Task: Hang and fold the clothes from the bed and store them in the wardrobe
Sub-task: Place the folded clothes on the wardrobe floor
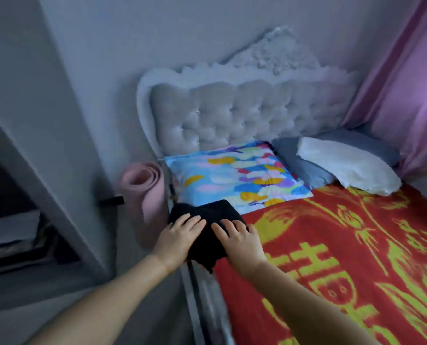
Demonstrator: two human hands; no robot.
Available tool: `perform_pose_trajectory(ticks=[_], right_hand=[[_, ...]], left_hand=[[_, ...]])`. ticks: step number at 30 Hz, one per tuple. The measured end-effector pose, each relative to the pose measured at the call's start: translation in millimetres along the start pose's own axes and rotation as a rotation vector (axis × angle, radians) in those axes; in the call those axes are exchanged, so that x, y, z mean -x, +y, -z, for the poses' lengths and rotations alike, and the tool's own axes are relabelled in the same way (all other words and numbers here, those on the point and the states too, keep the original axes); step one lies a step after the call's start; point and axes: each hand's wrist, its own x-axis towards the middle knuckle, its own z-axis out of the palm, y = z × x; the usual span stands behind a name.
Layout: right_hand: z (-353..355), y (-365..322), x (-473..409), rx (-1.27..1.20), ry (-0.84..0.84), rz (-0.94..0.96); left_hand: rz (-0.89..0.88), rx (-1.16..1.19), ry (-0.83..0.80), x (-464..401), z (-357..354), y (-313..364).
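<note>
A folded black garment [207, 215] lies at the left edge of the bed, on the red and yellow blanket [344, 257], just in front of the colourful pillow [237, 178]. My left hand [177, 237] rests on the garment's left part with straight fingers spread on top. My right hand [239, 240] lies on its right part, fingers likewise flat on the cloth. The thumbs and the underside of the garment are hidden. The wardrobe [20, 220] stands open at the left, with folded cloth on a dim shelf.
A rolled pink mat [145, 195] stands between the bed and the wardrobe's white door [58, 145]. A grey pillow [332, 155] and a white pillow [349, 168] lie by the tufted headboard [232, 115]. A pink curtain [411, 95] hangs at the right.
</note>
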Motion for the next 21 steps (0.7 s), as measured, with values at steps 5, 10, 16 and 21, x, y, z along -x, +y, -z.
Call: perform_pose_trajectory(ticks=[5,10,16,21], right_hand=[[42,-146,-46,0.076,0.098,0.350],[67,-290,-63,0.044,0.204,0.556],[67,-452,-91,-0.028,0.119,0.710],[72,-548,-107,0.004,0.083,0.677]], left_hand=[[0.337,-0.017,0.012,127,27,-108],[0.569,-0.020,-0.029,247,37,-198],[0.686,-0.015,-0.069,363,46,-304],[0.703,-0.040,-0.102,419,46,-382]])
